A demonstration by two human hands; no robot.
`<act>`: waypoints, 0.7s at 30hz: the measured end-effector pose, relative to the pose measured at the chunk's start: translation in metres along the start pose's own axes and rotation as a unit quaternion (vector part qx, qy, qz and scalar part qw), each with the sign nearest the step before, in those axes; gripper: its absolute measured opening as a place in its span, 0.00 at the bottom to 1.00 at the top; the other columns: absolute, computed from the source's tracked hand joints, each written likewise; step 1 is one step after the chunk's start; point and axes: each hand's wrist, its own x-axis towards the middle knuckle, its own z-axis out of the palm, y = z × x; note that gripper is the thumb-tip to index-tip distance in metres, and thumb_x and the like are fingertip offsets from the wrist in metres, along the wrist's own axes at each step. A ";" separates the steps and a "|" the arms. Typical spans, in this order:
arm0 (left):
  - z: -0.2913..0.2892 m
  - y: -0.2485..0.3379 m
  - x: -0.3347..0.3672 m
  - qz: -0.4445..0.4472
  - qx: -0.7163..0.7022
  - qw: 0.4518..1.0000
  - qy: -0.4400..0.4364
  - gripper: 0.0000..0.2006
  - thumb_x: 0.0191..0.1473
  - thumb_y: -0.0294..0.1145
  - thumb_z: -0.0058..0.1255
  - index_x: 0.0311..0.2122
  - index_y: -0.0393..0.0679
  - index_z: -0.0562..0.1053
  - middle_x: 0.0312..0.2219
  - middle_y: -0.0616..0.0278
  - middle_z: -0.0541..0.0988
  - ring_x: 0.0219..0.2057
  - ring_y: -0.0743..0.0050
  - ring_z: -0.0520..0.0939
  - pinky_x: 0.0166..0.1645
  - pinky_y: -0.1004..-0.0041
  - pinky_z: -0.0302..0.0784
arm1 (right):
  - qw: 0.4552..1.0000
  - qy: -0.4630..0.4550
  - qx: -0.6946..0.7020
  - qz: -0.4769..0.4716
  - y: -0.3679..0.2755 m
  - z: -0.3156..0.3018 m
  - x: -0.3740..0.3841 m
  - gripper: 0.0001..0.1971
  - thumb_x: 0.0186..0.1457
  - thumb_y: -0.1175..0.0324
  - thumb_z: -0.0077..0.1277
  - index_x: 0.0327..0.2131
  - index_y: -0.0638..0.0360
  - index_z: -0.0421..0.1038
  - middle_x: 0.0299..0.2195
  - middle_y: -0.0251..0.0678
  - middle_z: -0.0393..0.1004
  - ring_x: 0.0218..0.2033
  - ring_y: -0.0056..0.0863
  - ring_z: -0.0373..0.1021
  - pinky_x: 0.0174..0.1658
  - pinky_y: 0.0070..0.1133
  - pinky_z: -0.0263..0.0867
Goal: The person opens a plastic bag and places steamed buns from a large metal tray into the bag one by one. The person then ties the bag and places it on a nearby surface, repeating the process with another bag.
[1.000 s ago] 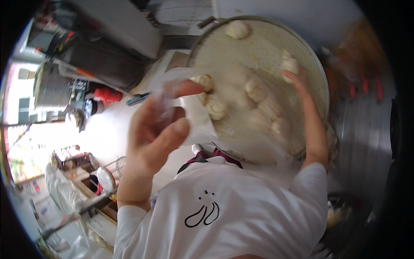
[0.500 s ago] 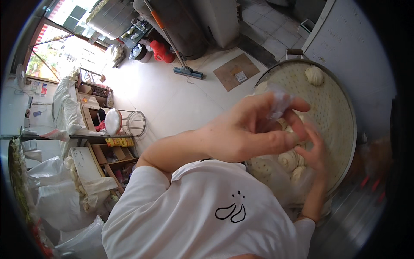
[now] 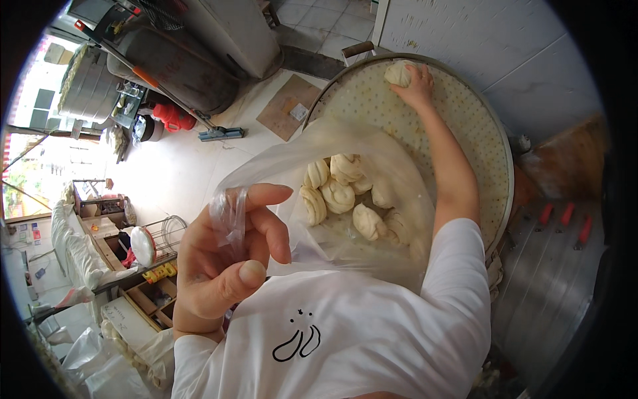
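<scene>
My left hand (image 3: 229, 266) is closed on the rim of a clear plastic bag (image 3: 393, 154), part of it bunched around the fingers. The bag's mouth gapes toward me. Inside lie several pale, folded steamed buns (image 3: 337, 195). Beneath the bag is a wide round steamer tray (image 3: 475, 130) with a perforated cream surface. At its far edge my right hand (image 3: 420, 86) grips a single steamed bun (image 3: 397, 73), fingers curled over its right side; the underside of the bun is hidden.
A wooden handle (image 3: 359, 48) sits on the tray's far rim, close to a white wall (image 3: 458, 36). Flattened cardboard (image 3: 288, 106) and a floor squeegee (image 3: 221, 133) are at the far left. Right of the tray is a metal surface (image 3: 545, 292) with red-handled items.
My left hand has moved left and the bag now hangs open from it. The right hand has reached to the tray's far edge and taken hold of the bun there. The whole view has shifted.
</scene>
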 end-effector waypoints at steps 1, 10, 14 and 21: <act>0.001 0.000 0.001 -0.006 0.000 1.000 0.005 0.38 0.45 0.38 0.64 0.57 0.28 0.62 0.31 0.57 0.76 0.19 0.92 0.65 0.26 0.90 0.58 | 1.000 0.014 -0.008 -0.022 0.001 0.007 0.002 0.43 0.40 0.49 0.65 0.57 0.54 0.56 0.59 0.43 0.57 0.61 0.40 0.54 0.60 0.33 0.56; 0.001 -0.008 0.019 0.056 0.053 0.997 -0.030 0.41 0.50 0.43 0.60 0.59 0.22 0.55 0.28 0.56 0.74 0.12 0.96 0.58 0.17 0.90 0.49 | 0.738 -0.162 0.647 0.103 -0.005 -0.107 -0.053 0.23 0.48 0.56 0.58 0.44 0.59 0.67 0.41 0.34 0.71 0.41 0.26 0.70 0.47 0.24 0.69; 0.007 -0.011 0.030 0.058 0.060 0.996 -0.038 0.41 0.50 0.43 0.59 0.60 0.24 0.54 0.26 0.61 0.72 0.12 0.96 0.58 0.16 0.90 0.48 | 0.582 -0.242 0.765 -0.133 -0.035 -0.210 -0.179 0.24 0.48 0.60 0.61 0.46 0.57 0.63 0.48 0.36 0.68 0.47 0.25 0.68 0.48 0.26 0.68; -0.013 0.068 0.032 0.116 -0.021 0.986 -0.117 0.33 0.62 0.40 0.40 0.64 0.30 0.45 0.21 0.72 0.63 0.14 0.90 0.59 0.13 0.87 0.53 | 0.986 -0.110 -0.027 -0.126 -0.058 -0.250 -0.290 0.36 0.36 0.79 0.60 0.53 0.51 0.62 0.62 0.41 0.49 0.61 0.44 0.53 0.57 0.32 0.58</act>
